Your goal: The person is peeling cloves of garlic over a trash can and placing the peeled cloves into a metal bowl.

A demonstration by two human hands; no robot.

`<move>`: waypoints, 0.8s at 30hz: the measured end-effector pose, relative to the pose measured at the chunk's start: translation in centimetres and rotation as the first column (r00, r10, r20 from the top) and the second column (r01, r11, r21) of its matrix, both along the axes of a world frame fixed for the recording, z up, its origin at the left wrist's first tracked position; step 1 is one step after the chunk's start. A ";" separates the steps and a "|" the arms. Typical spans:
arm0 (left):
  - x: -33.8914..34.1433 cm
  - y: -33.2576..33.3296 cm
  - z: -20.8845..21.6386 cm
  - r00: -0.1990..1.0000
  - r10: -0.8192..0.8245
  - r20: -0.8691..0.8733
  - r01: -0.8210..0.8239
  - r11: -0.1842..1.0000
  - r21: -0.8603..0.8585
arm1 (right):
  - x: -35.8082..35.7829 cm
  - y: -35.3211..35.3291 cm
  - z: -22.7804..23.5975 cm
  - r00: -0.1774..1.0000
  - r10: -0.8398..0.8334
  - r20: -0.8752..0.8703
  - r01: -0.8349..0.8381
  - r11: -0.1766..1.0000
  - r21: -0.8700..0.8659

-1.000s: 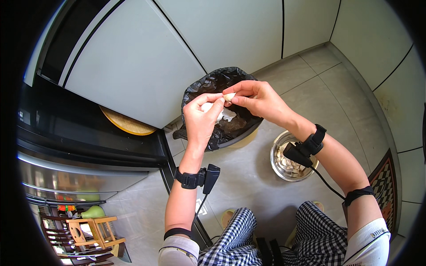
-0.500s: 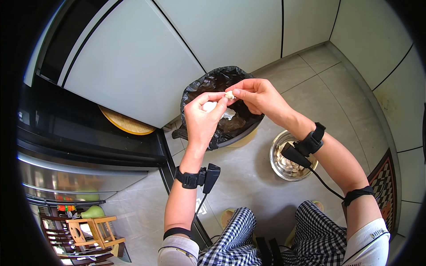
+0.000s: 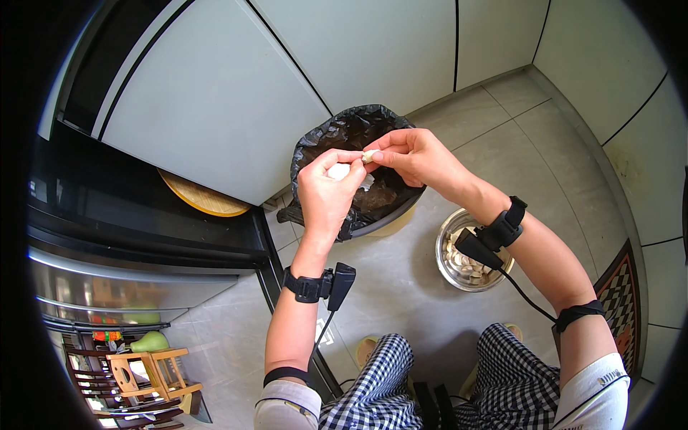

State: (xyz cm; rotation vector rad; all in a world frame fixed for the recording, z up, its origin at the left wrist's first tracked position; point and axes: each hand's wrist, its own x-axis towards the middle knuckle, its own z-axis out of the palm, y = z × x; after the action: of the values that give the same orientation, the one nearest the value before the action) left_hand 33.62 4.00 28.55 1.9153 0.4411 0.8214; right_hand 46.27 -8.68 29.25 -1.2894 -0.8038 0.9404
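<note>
A small pale garlic clove is pinched between the fingertips of both hands, above a bin lined with a black bag. My left hand closes on the clove's left side, with a smooth white piece tucked in its curled fingers; its kind is unclear. From the right, my right hand grips the clove between thumb and forefinger. Below my right wrist, a metal bowl on the floor holds several garlic cloves, partly hidden by the wrist device.
Pale cabinet fronts rise behind the bin. To the left are a round wooden board and a steel appliance. A wooden chair stands lower left, and a patterned mat lies at right. Devices with cables are strapped to both wrists.
The clove has turned slightly between my fingertips, and my right thumb has shifted a little along it. Both hands stay over the bin; the bowl has not moved.
</note>
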 end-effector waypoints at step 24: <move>-0.5 -0.1 0.9 0.997 -0.052 -0.062 0.053 0.998 0.029 | 0.3 -0.3 -0.1 0.990 0.078 -0.115 -0.076 0.997 0.016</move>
State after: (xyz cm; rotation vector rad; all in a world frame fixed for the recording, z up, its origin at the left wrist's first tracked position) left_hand 33.11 3.93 29.49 1.9760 0.4158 0.7404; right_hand 46.53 -8.98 29.17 -1.1896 -0.7718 1.0612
